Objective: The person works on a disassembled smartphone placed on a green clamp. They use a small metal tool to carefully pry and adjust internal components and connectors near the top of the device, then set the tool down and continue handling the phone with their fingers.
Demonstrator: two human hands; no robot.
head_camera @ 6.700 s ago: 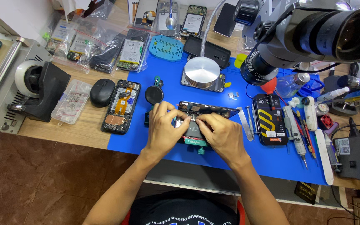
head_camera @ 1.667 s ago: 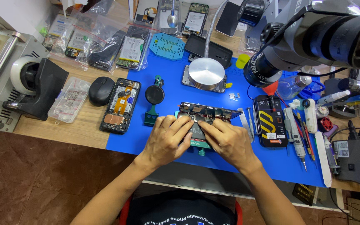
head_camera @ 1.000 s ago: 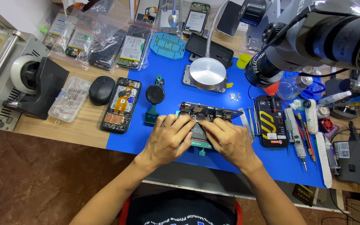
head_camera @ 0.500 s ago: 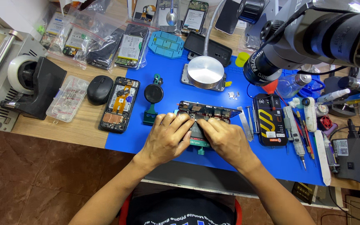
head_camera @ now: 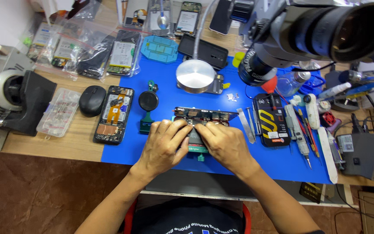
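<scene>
A blue mat (head_camera: pixel 161 143) covers the middle of the surface (head_camera: pixel 61 147). On it, far from the hands, stand a round metal disc (head_camera: pixel 195 76) and a teal pad (head_camera: pixel 159 48); a small black round piece on a green stand (head_camera: pixel 148 102) sits just left of the work. Off the mat to the left lie an opened phone (head_camera: pixel 113 114) with its insides showing, a black mouse (head_camera: pixel 92 100), a clear parts box (head_camera: pixel 58 112) and a tape dispenser (head_camera: pixel 16 102). Bagged phone parts (head_camera: pixel 87 50) fill the far left. To the right are tweezers (head_camera: pixel 246 125), a black and yellow pack (head_camera: pixel 270 120), and a row of screwdrivers and pens (head_camera: pixel 301 130). A microscope (head_camera: pixel 308 32) hangs over the far right of the mat and hides what lies under it.

The phone (head_camera: pixel 204 115) lies at the mat's near middle on a green holder (head_camera: pixel 199 150), its far edge showing beyond the fingers. The left hand (head_camera: pixel 163 145) and right hand (head_camera: pixel 224 145) rest side by side on it, fingers curled and bent down, fingertips meeting over its middle. Both press on the phone; whether they pinch anything small cannot be told, since the fingers cover that spot.
</scene>
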